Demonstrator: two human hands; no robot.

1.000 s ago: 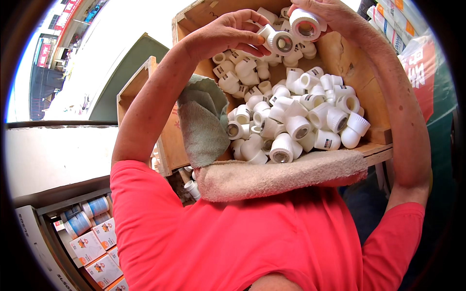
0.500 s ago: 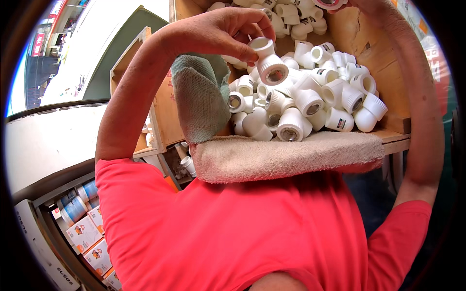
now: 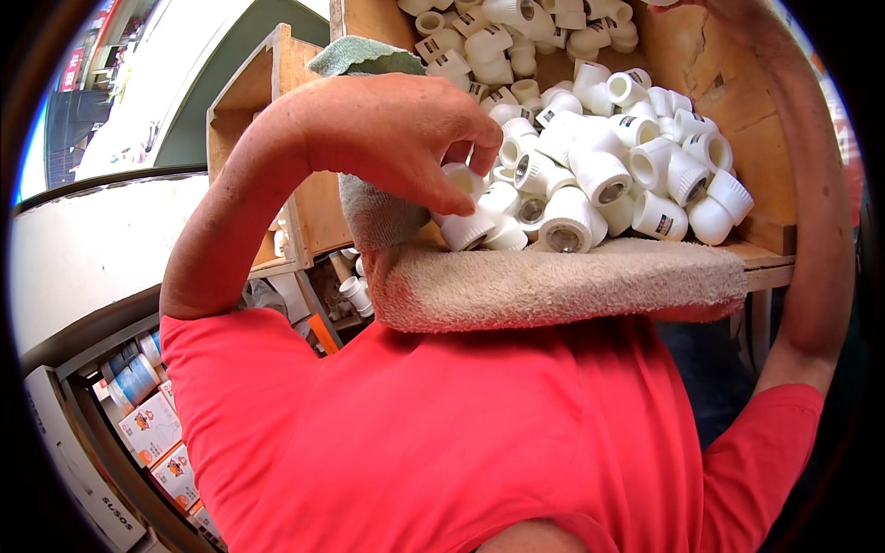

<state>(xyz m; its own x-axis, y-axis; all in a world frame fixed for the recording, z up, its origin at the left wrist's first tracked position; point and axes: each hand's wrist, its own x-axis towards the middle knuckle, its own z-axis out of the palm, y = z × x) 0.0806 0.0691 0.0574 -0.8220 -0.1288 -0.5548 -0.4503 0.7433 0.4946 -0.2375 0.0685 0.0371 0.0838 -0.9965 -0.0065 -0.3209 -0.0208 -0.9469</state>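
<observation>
My left hand [image 3: 396,129] reaches down into the near left corner of a wooden box [image 3: 774,184]. Its thumb and fingers close around a white plastic pipe elbow [image 3: 466,229] with a ribbed collar, which touches the fittings beside it. Many similar white elbows [image 3: 599,175] lie heaped in the box, several with metal-lined threaded mouths. My right hand [image 3: 728,9] is at the top right, over the box's far right side and mostly cut off by the picture edge. A sliver of a white pipe fitting [image 3: 662,2] shows at its fingers.
A beige towel [image 3: 553,286] covers the box's front edge, and a grey-green cloth [image 3: 373,57] hangs over its left wall. Another wooden box [image 3: 313,198] stands to the left. Cartons [image 3: 152,429] and blue-white rolls [image 3: 134,380] fill a lower left shelf.
My left hand has moved down and toward me, lowering the pipe elbow from above the heap into the near left corner. My right hand has slipped further out past the top edge.
</observation>
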